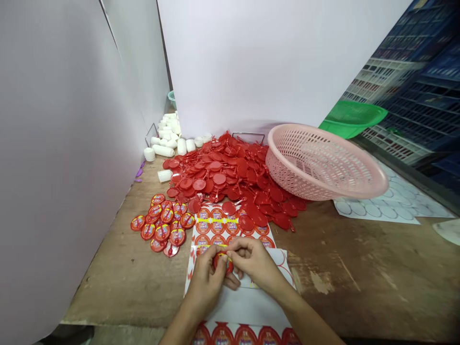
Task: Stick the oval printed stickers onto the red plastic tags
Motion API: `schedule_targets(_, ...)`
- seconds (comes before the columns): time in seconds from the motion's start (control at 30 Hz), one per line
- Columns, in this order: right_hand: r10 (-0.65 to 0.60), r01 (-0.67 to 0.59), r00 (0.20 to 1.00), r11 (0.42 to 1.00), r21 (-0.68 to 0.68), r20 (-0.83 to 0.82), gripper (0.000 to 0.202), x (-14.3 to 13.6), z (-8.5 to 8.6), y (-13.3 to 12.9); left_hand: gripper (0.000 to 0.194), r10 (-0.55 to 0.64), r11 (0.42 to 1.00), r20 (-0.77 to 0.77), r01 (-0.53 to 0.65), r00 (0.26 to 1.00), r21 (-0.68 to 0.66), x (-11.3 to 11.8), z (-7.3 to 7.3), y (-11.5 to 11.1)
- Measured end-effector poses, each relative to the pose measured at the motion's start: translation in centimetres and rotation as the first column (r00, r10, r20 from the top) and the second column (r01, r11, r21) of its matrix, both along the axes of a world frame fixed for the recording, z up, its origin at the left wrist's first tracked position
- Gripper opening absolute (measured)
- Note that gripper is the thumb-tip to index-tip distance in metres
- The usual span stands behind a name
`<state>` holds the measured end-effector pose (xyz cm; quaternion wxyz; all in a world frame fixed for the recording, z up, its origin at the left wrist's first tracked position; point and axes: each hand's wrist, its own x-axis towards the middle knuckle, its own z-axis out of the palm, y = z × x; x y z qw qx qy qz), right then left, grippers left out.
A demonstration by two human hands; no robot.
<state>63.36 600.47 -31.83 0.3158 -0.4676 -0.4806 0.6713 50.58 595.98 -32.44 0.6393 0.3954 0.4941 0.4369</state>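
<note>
My left hand holds a small red plastic disc with a printed round label on its face, gripped between thumb and fingers. At the disc's upper right edge, the fingers of my right hand are pinched; whether they grip label or plastic is hard to see. Beneath both hands lie sheets of round red and yellow stickers, partly covered by white backing paper. To the left is a small heap of labelled red discs. A large pile of plain red discs with short handles lies beyond the sheets.
A pink perforated basket stands right of the pile, by used sticker backing. White plastic cups and tubes lie at the back left. White panels rise behind and at left. A green basin and stacked crates are farther right.
</note>
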Motion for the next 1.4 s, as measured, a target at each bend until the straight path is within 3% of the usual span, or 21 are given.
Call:
schedule_targets(0.1,-0.009,0.012,0.998,0.998,0.057,-0.061,0.04,-0.1,-0.6,-0.2,0.042,0.119,0.992,0.005,-0.118,0.993,-0.04,-0.7,1.0,0.5)
schedule_targets(0.17,-0.033,0.037,0.998,0.996,0.08,-0.048,0.042,-0.2,-1.1,-0.3,0.047,0.261,0.965,-0.141,-0.257,0.955,0.048,-2.4,2.2,1.4)
schedule_targets(0.23,-0.046,0.046,0.999,0.994,0.104,-0.009,0.039,-0.4,-1.5,-0.4,0.042,0.444,0.891,-0.361,-0.361,0.82,0.277,-4.6,3.3,2.6)
schedule_targets(0.33,-0.016,0.004,0.997,0.989,0.149,0.078,0.032,-0.6,-1.5,-0.4,0.039,0.651,0.754,-0.581,-0.326,0.489,0.57,-7.0,4.1,3.6)
schedule_targets(0.37,-0.002,-0.016,0.993,0.987,0.157,0.114,0.029,-0.6,-1.4,-0.3,0.039,0.655,0.749,-0.598,-0.295,0.462,0.593,-7.1,4.0,3.4)
schedule_targets(0.4,0.017,-0.043,0.987,0.986,0.163,0.158,0.026,-0.6,-1.2,0.0,0.037,0.613,0.778,-0.599,-0.261,0.514,0.572,-6.8,3.7,3.1)
schedule_targets(0.43,0.034,-0.074,0.976,0.981,0.182,0.215,0.024,-0.5,-0.8,0.4,0.031,0.518,0.831,-0.579,-0.21,0.63,0.515,-6.2,3.2,2.5)
schedule_targets(0.47,0.033,-0.101,0.958,0.969,0.226,0.286,0.022,-0.5,-0.4,1.0,0.025,0.368,0.893,-0.53,-0.132,0.764,0.43,-5.4,2.6,1.8)
schedule_targets(0.5,-0.001,-0.119,0.929,0.946,0.301,0.371,0.019,-0.4,0.0,1.8,0.02,0.233,0.933,-0.478,-0.056,0.847,0.355,-4.5,2.0,1.1)
schedule_targets(0.57,-0.162,-0.164,0.818,0.854,0.494,0.551,0.017,-0.3,1.0,3.7,0.014,0.097,0.956,-0.423,0.034,0.901,0.293,-3.0,1.0,-0.1)
schedule_targets(0.6,-0.252,-0.206,0.736,0.8,0.563,0.628,0.017,-0.3,1.4,4.7,0.013,0.084,0.957,-0.421,0.045,0.903,0.286,-2.4,0.7,-0.5)
schedule_targets(0.7,-0.327,-0.386,0.491,0.749,0.538,0.807,0.021,-0.2,2.0,7.4,0.011,0.102,0.962,-0.422,0.019,0.901,0.273,-1.9,0.2,-0.9)
schedule_targets(0.77,-0.3,-0.446,0.437,0.746,0.494,0.848,0.021,0.1,2.0,8.5,0.011,0.11,0.971,-0.391,-0.014,0.914,0.24,-2.1,0.0,-0.7)
schedule_targets(0.87,-0.29,-0.428,0.527,0.722,0.544,0.799,0.016,0.7,1.6,8.7,0.017,0.149,0.976,-0.303,-0.092,0.941,0.195,-2.3,-0.1,-0.4)
schedule_targets(1.0,-0.231,-0.398,0.712,0.645,0.652,0.663,0.029,1.4,2.3,7.0,0.039,0.219,0.97,-0.263,-0.181,0.94,0.161,-2.1,0.4,-0.2)
schedule_targets(1.1,-0.083,-0.536,0.74,0.527,0.66,0.667,0.038,1.1,4.0,5.1,0.05,0.24,0.966,-0.228,-0.207,0.944,0.156,-1.9,0.8,0.0)
schedule_targets(1.17,-0.021,-0.611,0.73,0.427,0.667,0.683,0.04,0.5,4.9,3.9,0.038,0.247,0.962,-0.231,-0.21,0.941,0.173,-1.7,0.7,0.1)
schedule_targets(1.2,-0.033,-0.588,0.754,0.411,0.697,0.655,0.041,0.3,5.1,3.3,0.032,0.258,0.96,-0.24,-0.219,0.936,0.175,-1.6,0.6,0.2)
schedule_targets(1.23,-0.077,-0.519,0.793,0.434,0.736,0.605,0.04,0.1,5.1,2.9,0.029,0.276,0.956,-0.239,-0.24,0.931,0.167,-1.6,0.4,0.3)
schedule_targets(1.3,-0.209,-0.34,0.826,0.557,0.758,0.524,0.032,-0.1,4.5,2.1,0.032,0.344,0.937,-0.183,-0.327,0.921,0.12,-1.4,0.0,0.5)
schedule_targets(1.4,-0.266,-0.279,0.726,0.729,0.625,0.634,0.017,0.1,2.6,0.9,0.043,0.446,0.895,-0.019,-0.446,0.895,0.014,-1.4,-0.1,0.9)
